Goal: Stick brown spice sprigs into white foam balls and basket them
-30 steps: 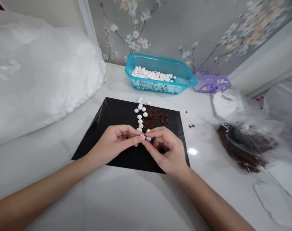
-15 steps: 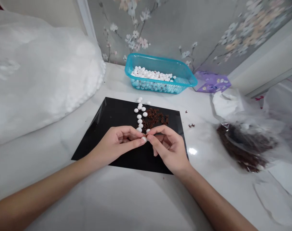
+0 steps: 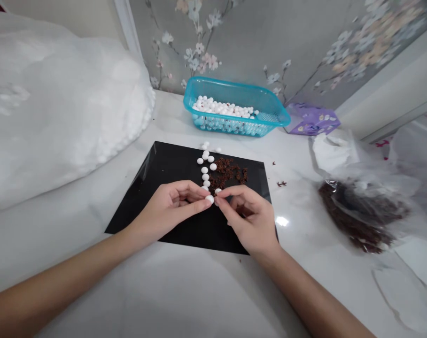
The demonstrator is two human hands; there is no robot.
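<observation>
We pinch smooth white bead [image 3: 209,199] in left hand [image 3: 173,205]; right hand [image 3: 249,218] curled just beside at 3 o'clock, its grip unclear; black sheet [image 3: 157,169] beneath

We can read no text, label, brand, number or sign anywhere in this view. The purple packet [image 3: 312,119] near the back right corner of the surface [image 3: 185,286] carries a printed pattern, but we cannot make out any letters on it.
</observation>
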